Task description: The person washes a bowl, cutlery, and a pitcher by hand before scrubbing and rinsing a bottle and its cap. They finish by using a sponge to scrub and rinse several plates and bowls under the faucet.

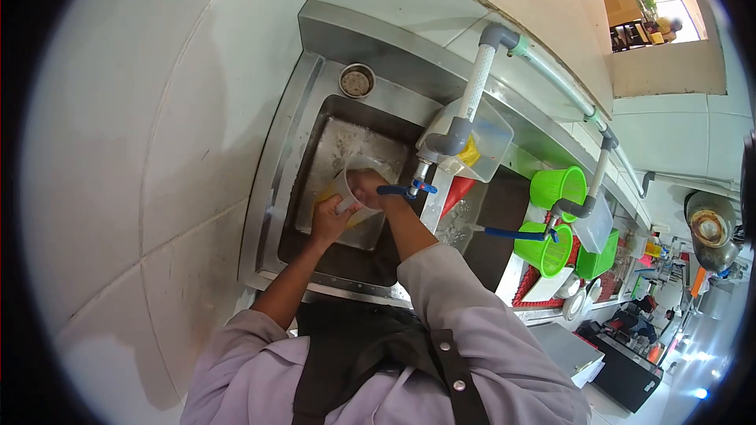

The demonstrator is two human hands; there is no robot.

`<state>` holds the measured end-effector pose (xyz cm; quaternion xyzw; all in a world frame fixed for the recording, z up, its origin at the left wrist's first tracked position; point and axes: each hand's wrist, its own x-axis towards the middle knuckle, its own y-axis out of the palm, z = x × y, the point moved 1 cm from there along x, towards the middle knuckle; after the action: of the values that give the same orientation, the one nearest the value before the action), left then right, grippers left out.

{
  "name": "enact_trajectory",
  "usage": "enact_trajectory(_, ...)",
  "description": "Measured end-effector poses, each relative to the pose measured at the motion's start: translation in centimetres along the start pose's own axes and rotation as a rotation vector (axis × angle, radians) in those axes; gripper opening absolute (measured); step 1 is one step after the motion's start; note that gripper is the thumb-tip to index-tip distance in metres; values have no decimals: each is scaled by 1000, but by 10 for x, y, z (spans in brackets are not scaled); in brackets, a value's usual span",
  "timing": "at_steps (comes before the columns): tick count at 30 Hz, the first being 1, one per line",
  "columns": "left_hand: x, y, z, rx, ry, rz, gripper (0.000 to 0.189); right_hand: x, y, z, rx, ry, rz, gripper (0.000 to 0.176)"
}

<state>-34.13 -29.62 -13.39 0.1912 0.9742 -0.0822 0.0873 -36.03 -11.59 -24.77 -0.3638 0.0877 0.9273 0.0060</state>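
Landmark: the near sink basin (323,149). Clear jug (370,208) is held inside it, tilted, mouth toward the right hand. Left hand (329,219) is closed around the jug's handle side. Right hand (365,186) is in the jug's mouth; can't tell whether its fingers are wide or narrow, or hold anything. Something yellow shows by the jug, too hidden to name.

Around the basin: small metal bowl (357,80) on the ledge beyond its far edge. Blue-handled tap (419,186) at its right side. Clear plastic box (490,138) right of its far corner, yellow item (470,151) inside. Second basin (500,208) to its right, red item (457,193) at that one's left edge. Green baskets (557,186) farther right.
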Motion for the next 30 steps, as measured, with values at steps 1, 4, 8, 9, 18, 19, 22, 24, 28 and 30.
enact_trajectory(1,2,1,2,-4,-3,1,32,-6,-2,8,255,160,-48,14)
enact_trajectory(4,8,1,7,145,-142,28,37,-17,-10,25,578,249,-72,14)
enact_trajectory(8,22,-2,22,-210,-444,-79,26,-54,-13,58,356,109,-177,19)
enact_trajectory(9,23,-5,31,-462,-699,-101,22,-57,-20,40,355,110,-179,19)
enact_trajectory(18,34,-17,21,-824,-891,-95,21,-86,-5,-43,-397,-494,-363,25)
enact_trajectory(19,30,-7,5,-818,-885,-89,21,-96,-3,-28,-364,-349,-309,30)
enact_trajectory(22,17,12,-15,-490,-642,-221,20,-119,5,8,-48,-145,-361,35)
enact_trajectory(24,2,16,0,18,-62,-85,18,-134,7,31,242,-84,-451,34)
enact_trajectory(28,-13,18,15,-22,77,30,24,-147,4,54,588,-6,-156,37)
enact_trajectory(30,-11,16,22,64,320,107,23,-143,9,52,567,1,-81,41)
